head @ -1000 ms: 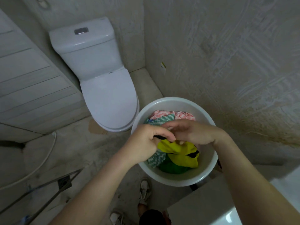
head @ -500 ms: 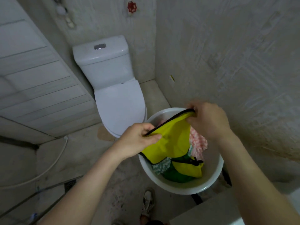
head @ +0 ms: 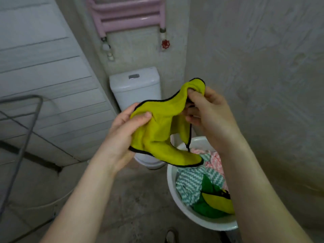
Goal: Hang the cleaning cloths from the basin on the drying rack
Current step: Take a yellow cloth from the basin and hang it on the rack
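A yellow cloth with black trim point(head: 163, 127) hangs in the air between both hands, above the basin's left rim. My left hand point(head: 126, 134) grips its left edge, thumb on top. My right hand point(head: 208, 116) pinches its upper right corner. The white basin point(head: 172, 195) sits low at the right and holds a teal zigzag cloth point(head: 189, 185), a pink patterned cloth point(head: 216, 160), a green cloth point(head: 206, 210) and another yellow cloth point(head: 219, 201). A grey wire drying rack point(head: 26, 130) stands at the left edge, only partly in view.
A white toilet point(head: 135, 85) stands behind the held cloth against the far wall. Above it is a pink wall radiator point(head: 129, 16) with a red valve point(head: 165, 43). Concrete walls close in at the right. A shoe point(head: 171, 236) shows at the bottom.
Both hands have lifted the yellow cloth out of the basin and up to the left. The view has tilted up, bringing the radiator and the rack into sight.
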{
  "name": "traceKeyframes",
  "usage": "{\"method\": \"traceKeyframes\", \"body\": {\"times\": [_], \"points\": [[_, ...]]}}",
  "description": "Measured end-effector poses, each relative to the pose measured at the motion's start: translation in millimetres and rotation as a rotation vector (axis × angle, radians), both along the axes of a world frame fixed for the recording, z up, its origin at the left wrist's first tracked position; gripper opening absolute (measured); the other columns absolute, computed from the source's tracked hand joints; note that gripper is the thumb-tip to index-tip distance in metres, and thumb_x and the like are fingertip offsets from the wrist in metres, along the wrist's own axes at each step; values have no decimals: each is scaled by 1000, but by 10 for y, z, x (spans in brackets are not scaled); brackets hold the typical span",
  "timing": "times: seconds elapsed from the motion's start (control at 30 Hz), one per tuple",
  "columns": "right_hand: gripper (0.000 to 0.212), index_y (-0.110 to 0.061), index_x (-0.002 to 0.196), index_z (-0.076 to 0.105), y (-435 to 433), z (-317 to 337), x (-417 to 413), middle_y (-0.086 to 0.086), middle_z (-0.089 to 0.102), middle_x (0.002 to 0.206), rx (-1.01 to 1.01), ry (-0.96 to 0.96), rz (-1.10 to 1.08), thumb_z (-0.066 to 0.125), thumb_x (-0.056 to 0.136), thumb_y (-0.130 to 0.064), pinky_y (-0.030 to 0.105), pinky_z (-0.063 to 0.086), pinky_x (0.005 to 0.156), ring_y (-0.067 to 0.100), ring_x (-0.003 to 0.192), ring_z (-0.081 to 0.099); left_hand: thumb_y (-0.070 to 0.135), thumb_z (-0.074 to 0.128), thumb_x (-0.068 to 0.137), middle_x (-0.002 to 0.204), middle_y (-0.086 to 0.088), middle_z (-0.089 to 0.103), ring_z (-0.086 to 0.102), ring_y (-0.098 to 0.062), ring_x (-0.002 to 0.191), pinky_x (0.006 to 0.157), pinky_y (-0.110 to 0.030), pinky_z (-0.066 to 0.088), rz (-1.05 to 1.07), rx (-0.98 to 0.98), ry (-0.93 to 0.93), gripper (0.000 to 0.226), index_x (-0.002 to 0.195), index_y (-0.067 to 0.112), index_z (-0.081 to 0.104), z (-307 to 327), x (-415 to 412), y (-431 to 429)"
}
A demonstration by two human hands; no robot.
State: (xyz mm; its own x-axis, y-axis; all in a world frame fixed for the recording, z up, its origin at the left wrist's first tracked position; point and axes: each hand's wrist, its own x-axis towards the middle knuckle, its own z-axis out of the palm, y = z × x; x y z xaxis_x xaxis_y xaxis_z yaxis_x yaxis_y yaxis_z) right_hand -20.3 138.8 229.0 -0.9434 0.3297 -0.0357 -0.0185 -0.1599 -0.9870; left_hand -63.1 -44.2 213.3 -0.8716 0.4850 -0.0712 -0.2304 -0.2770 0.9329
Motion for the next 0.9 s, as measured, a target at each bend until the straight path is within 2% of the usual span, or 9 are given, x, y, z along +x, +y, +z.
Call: {"method": "traceKeyframes", "body": {"times": [0.17, 0.27, 0.37, 0.43, 0.53, 0.63, 0.73, 0.8, 0.9], "points": [[29, 10, 78, 61, -499, 133, -237, 23, 54, 68, 300, 97, 43, 66, 85, -17, 28, 35, 61, 16, 68, 48, 22, 60, 82, 89, -1, 74, 68, -13, 79, 73, -25, 57, 233, -189, 160, 20, 98, 16, 70, 196, -30, -782], [15, -8, 75, 72, -853, 251, -314, 3, 61, 74, 277, 16, 234, 64, 87, -13, 25, 48, 59, 7, 68, 58, 24, 58, 83, 84, 7, 73, 65, -7, 76, 67, -19, 53, 391, -346, 307, 17, 94, 22, 70, 275, -22, -1462], [14, -18, 86, 74, -1281, 307, -390, 3, 65, 86, 142, -39, 472, 61, 90, -14, 21, 57, 59, 10, 75, 62, 25, 60, 88, 68, 10, 67, 59, -3, 63, 57, -18, 46, 469, -569, 415, 11, 85, 20, 69, 326, 44, -2110], [15, -20, 88, 73, -1759, 321, -500, 0, 67, 86, 186, -6, 510, 60, 91, -13, 25, 59, 63, 11, 80, 63, 33, 60, 90, 60, 10, 55, 49, -4, 57, 54, -23, 37, 539, -766, 497, 24, 74, 16, 65, 348, 161, -2630], [19, -22, 79, 73, -2409, 315, -685, -1, 62, 72, 337, 87, 478, 59, 90, -13, 28, 55, 63, 8, 70, 58, 35, 55, 93, 53, 16, 48, 43, 1, 51, 51, -21, 31, 613, -984, 560, 28, 64, 33, 58, 365, 384, -3178], [21, -12, 65, 64, -3054, 320, -895, 4, 49, 58, 671, 242, 439, 57, 83, -20, 29, 36, 56, 13, 55, 44, 36, 54, 92, 59, 14, 55, 49, 1, 56, 54, -20, 36, 686, -919, 486, 25, 70, 27, 61, 396, 656, -3616], [27, -14, 61, 62, -3709, 388, -1027, 2, 48, 52, 889, 250, 459, 60, 84, -28, 32, 43, 53, 21, 51, 50, 36, 53, 86, 75, -4, 67, 61, -17, 67, 63, -28, 47, 752, -728, 283, 31, 89, 9, 67, 419, 912, -4023], [23, -8, 71, 67, -4142, 449, -1067, 7, 55, 57, 762, 221, 552, 58, 86, -24, 39, 55, 56, 26, 52, 60, 30, 53, 86, 88, -11, 71, 65, -23, 76, 67, -32, 53, 755, -550, 148, 31, 101, 6, 65, 387, 1051, -4200], [18, -12, 92, 67, -4910, 546, -1001, 7, 67, 80, 320, 64, 853, 49, 94, -16, 32, 58, 64, 17, 72, 67, 20, 56, 86, 105, -16, 70, 66, -26, 88, 76, -37, 56, 703, -350, 46, 30, 113, 9, 60, 255, 1242, -4466]]}}
